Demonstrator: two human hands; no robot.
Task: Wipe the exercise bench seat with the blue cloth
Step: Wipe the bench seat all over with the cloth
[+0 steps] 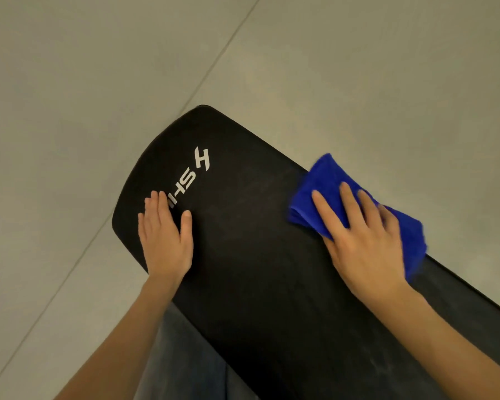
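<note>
Where the right grip (364,243) sits at the end of a bare forearm that runs in from the lower right, we see it laid palm down. Its fingers (348,203) are spread, almost straight and pointing up and to the left. Directly beneath it lies the blue cloth (326,183), folded into a thick pad. The cloth shows beyond the fingertips and along the far side of the palm, and its lower right edge is blurred. This grip curls round nothing: it is flat, with fingers extended, and presses the cloth down onto the black bench seat (257,278). The cloth rests at the far long edge of the seat, and part of it laps past that edge.

The left grip (165,241) is also flat and palm down, with its fingers straight and held together and its thumb (186,223) set apart. It holds nothing and rests bare on the seat near the rounded end, well apart from the cloth. Its fingertips cover part of the white lettering (192,174) printed there.

The seat runs on a slant from its rounded end at the upper left to the lower right corner. Around it we see a pale tiled floor (98,82) crossed by thin joints. A strip of dark grey-blue fabric (185,359) shows under the seat's near edge, between the two forearms.
</note>
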